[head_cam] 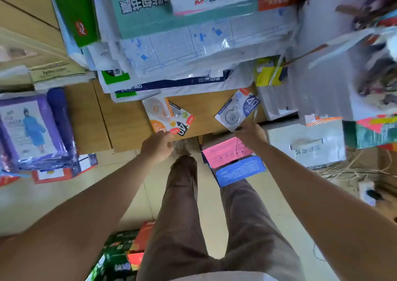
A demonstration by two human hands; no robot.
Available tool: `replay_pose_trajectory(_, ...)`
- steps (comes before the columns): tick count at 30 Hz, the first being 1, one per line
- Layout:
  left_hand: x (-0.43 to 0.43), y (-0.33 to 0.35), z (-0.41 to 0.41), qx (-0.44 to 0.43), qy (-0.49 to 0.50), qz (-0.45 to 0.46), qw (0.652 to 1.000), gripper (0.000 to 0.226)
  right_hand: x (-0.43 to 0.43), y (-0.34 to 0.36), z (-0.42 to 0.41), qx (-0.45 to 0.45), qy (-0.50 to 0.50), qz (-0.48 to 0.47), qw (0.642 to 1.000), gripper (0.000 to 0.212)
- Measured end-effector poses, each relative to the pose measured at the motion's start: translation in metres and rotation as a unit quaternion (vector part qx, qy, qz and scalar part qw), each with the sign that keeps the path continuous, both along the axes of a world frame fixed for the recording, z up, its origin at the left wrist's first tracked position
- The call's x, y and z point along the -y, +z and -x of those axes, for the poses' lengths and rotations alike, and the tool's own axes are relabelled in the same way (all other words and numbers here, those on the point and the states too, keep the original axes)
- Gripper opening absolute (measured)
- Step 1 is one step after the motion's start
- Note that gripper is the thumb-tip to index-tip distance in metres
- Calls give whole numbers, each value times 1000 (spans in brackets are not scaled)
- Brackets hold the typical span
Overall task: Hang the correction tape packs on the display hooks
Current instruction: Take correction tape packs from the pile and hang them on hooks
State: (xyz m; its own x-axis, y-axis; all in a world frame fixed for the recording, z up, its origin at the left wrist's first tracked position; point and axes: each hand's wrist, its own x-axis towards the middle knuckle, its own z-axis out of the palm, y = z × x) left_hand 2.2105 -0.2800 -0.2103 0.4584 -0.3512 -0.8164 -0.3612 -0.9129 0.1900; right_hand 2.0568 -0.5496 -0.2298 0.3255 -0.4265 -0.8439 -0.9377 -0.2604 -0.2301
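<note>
My left hand (158, 145) pinches an orange tape pack (168, 117), my right hand (250, 133) a blue tape pack (237, 111); open pink box (224, 153) below.

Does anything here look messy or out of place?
An opened pink and blue box sits with flaps splayed beside the person's legs; loose cables tangle on the floor at right. The left hand grips the orange pack, the right hand the blue pack.

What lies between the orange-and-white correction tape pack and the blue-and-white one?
Head view: only bare brown wooden panel separates the orange-and-white pack from the blue-and-white pack.
</note>
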Motion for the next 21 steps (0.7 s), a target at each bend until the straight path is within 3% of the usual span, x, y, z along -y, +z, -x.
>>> replay_pose_trajectory(2,0,-17,-15,14,-40,14,999,43,2,-24,-5,-1,-23,29,999,43)
replay_pose_trajectory(6,4,-51,-45,44,-91,63,993,45,-5,-56,-16,27,-111,64,991,88)
replay_pose_trajectory(8,5,-63,-62,86,-169,83,978,53,-12,-67,-22,39,-181,73,980,97)
replay_pose_trajectory(11,3,-76,-83,111,-297,56,947,80,-22,-87,-30,37,-263,87,960,101)
replay_pose_trajectory(14,3,-84,-93,109,-350,32,930,93,-29,-100,-37,27,-284,110,952,100)
replay_pose_trajectory(21,1,-101,-97,165,-301,42,938,84,-33,-117,-57,-73,-270,164,946,90)
